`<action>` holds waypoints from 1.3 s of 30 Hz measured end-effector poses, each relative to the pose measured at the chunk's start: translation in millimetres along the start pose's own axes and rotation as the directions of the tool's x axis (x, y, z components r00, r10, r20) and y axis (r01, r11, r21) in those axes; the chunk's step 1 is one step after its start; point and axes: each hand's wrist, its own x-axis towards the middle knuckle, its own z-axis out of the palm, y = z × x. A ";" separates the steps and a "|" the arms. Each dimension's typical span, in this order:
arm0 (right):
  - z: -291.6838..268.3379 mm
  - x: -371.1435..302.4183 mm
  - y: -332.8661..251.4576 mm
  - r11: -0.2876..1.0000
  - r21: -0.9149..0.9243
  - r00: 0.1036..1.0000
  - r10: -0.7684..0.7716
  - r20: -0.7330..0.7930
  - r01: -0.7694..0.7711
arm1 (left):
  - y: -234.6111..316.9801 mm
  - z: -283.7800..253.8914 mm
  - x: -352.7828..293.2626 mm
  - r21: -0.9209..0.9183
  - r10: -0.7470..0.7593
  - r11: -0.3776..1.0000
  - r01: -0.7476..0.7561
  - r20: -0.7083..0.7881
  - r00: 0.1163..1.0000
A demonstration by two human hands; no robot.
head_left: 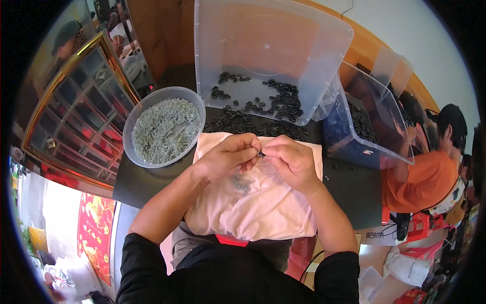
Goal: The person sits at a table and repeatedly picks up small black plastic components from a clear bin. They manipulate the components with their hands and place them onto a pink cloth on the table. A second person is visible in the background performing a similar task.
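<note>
My left hand (234,156) and my right hand (293,161) meet fingertip to fingertip above a pale pink cloth (273,213) on my lap and the table edge. Both are closed in a pinch on one small black part (260,153), mostly hidden by the fingers. On the cloth below my left hand lies a small pile of thin silvery-grey pieces (242,183). To the left, a round clear tub (201,133) holds a mass of similar pieces. Beyond my hands, many loose small black parts (238,121) are spread on the dark table.
A large clear plastic bin (273,45) lies with its open side toward me, black parts inside. At right stands another clear bin (354,147) of black parts. A person in an orange top (422,180) sits beyond it. A gold-framed glass panel (76,111) stands at left.
</note>
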 end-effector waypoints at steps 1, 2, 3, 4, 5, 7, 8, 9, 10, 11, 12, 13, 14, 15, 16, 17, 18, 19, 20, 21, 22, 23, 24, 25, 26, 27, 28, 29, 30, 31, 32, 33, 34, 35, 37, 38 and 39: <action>-0.2 0.7 -0.3 1.000 -0.021 1.000 -0.007 0.006 0.007 | 1.9 0.5 -0.8 0.008 0.006 1.000 -0.006 0.008 1.000; -0.6 0.5 -1.0 0.999 -0.043 1.000 -0.015 0.013 0.015 | 2.3 -0.1 -1.1 0.029 0.002 1.000 -0.002 0.013 1.000; -0.6 0.4 -1.6 0.998 -0.063 1.000 -0.022 0.020 0.023 | 2.5 -1.1 -1.2 0.049 -0.003 0.999 0.002 0.019 1.000; -0.8 0.3 -2.4 0.997 -0.065 0.999 -0.028 0.022 0.030 | 3.0 -1.7 -1.0 0.070 -0.008 0.998 0.006 0.027 1.000; -0.8 0.2 -3.2 0.997 -0.067 0.999 -0.035 0.024 0.036 | 3.8 -2.0 -1.3 0.079 -0.008 0.997 0.006 0.033 0.999; -0.8 0.5 -4.3 0.996 -0.076 0.998 -0.049 0.033 0.051 | 6.3 -1.6 -2.5 0.098 -0.011 0.995 0.006 0.045 0.999; -0.7 0.8 -4.7 0.995 -0.083 0.998 -0.057 0.039 0.061 | 7.4 -0.9 -3.1 0.142 0.010 0.990 -0.016 0.047 0.999; -0.8 1.2 -5.2 0.994 -0.090 0.997 -0.066 0.045 0.069 | 8.5 0.0 -3.8 0.185 0.029 0.982 -0.038 0.050 0.998; -0.3 1.6 -6.4 0.990 -0.114 0.995 -0.076 0.058 0.082 | 9.5 0.6 -4.9 0.230 0.046 0.972 -0.057 0.053 0.998; -0.1 2.5 -8.2 0.986 -0.139 0.994 -0.086 0.071 0.095 | 11.0 1.0 -5.6 0.272 0.050 0.960 -0.062 0.053 0.997; 0.0 3.0 -9.5 0.981 -0.163 0.992 -0.095 0.085 0.108 | 12.6 0.9 -5.8 0.315 0.053 0.947 -0.067 0.054 0.997; 0.3 2.8 -9.9 0.972 -0.195 0.988 -0.110 0.112 0.131 | 13.3 0.3 -6.0 0.357 0.055 0.931 -0.071 0.055 0.997; 0.2 2.5 -10.1 0.962 -0.226 0.982 -0.124 0.140 0.154 | 13.0 -1.0 -6.3 0.396 0.068 0.914 -0.087 0.062 0.996; 0.1 2.4 -10.4 0.950 -0.256 0.976 -0.138 0.168 0.178 | 12.6 -2.5 -7.0 0.434 0.080 0.895 -0.102 0.069 0.994; 0.0 3.0 -11.3 0.948 -0.257 0.973 -0.139 0.186 0.185 | 12.4 -4.0 -7.3 0.472 0.091 0.874 -0.117 0.077 0.993; -0.3 3.9 -12.5 0.947 -0.259 0.969 -0.141 0.203 0.192 | 14.5 -4.6 -7.9 0.475 0.071 0.874 -0.107 0.093 0.993; -0.3 4.1 -12.9 0.945 -0.260 0.965 -0.143 0.221 0.200 | 18.4 -4.4 -8.9 0.477 0.050 0.873 -0.097 0.109 0.993; -0.2 3.9 -12.2 0.955 -0.231 0.970 -0.138 0.201 0.184 | 21.3 -4.6 -9.8 0.482 0.031 0.872 -0.088 0.126 0.992; 0.0 3.0 -11.2 0.965 -0.202 0.974 -0.132 0.182 0.168 | 21.7 -4.7 -10.0 0.456 0.031 0.885 -0.088 0.130 0.991; 0.3 2.5 -10.8 0.973 -0.172 0.979 -0.125 0.164 0.153 | 21.9 -4.5 -9.8 0.430 0.032 0.898 -0.087 0.134 0.990; 0.5 3.3 -11.6 0.967 -0.188 0.976 -0.141 0.163 0.172 | 22.0 -4.5 -10.1 0.404 0.034 0.911 -0.087 0.136 0.990; 0.6 4.4 -13.3 0.960 -0.204 0.974 -0.158 0.163 0.190 | 22.1 -4.9 -10.7 0.392 0.036 0.915 -0.089 0.140 0.989; 1.0 5.0 -14.2 0.953 -0.221 0.971 -0.174 0.163 0.208 | 22.2 -5.4 -11.3 0.381 0.038 0.920 -0.091 0.145 0.989; 1.1 4.6 -14.4 0.952 -0.217 0.969 -0.184 0.163 0.217 | 22.1 -5.5 -11.2 0.367 0.042 0.925 -0.096 0.153 0.987; 1.4 4.1 -14.3 0.950 -0.214 0.968 -0.193 0.163 0.225 | 22.5 -5.6 -11.4 0.365 0.040 0.926 -0.097 0.160 0.986; 1.6 4.0 -14.3 0.949 -0.212 0.966 -0.202 0.162 0.234 | 23.2 -5.8 -11.7 0.363 0.039 0.927 -0.098 0.167 0.985; 1.8 4.5 -14.8 0.946 -0.212 0.963 -0.214 0.166 0.247 | 23.9 -5.7 -12.6 0.363 0.036 0.927 -0.097 0.172 0.984; 1.7 5.4 -15.9 0.942 -0.212 0.959 -0.226 0.169 0.259 | 24.5 -5.7 -12.9 0.367 0.037 0.924 -0.102 0.180 0.983; 1.4 6.4 -17.2 0.938 -0.214 0.956 -0.238 0.172 0.272 | 25.2 -5.9 -12.8 0.372 0.038 0.922 -0.107 0.188 0.981; 1.9 7.6 -18.0 0.934 -0.218 0.953 -0.247 0.176 0.283 | 25.7 -6.8 -13.4 0.376 0.038 0.920 -0.110 0.193 0.980; 2.3 8.9 -19.1 0.930 -0.223 0.950 -0.257 0.179 0.293 | 26.7 -7.3 -13.9 0.387 0.041 0.914 -0.118 0.202 0.979; 2.7 9.6 -19.7 0.925 -0.228 0.947 -0.266 0.182 0.304 | 28.2 -7.4 -14.1 0.398 0.043 0.908 -0.127 0.211 0.976; 3.2 9.8 -20.0 0.923 -0.231 0.945 -0.270 0.182 0.308 | 29.4 -7.4 -14.6 0.410 0.046 0.902 -0.135 0.220 0.974; 3.6 9.9 -20.3 0.921 -0.233 0.944 -0.275 0.183 0.313 | 30.0 -7.3 -15.0 0.417 0.043 0.899 -0.133 0.217 0.975; 4.2 10.3 -22.2 0.922 -0.232 0.945 -0.271 0.183 0.309 | 31.1 -7.0 -15.8 0.431 0.037 0.894 -0.127 0.212 0.976; 4.3 10.9 -24.1 0.926 -0.228 0.947 -0.263 0.182 0.301 | 32.1 -6.8 -16.2 0.435 0.037 0.891 -0.129 0.214 0.976; 4.6 11.0 -25.2 0.930 -0.224 0.950 -0.255 0.182 0.292 | 33.3 -6.6 -16.7 0.440 0.037 0.888 -0.131 0.216 0.976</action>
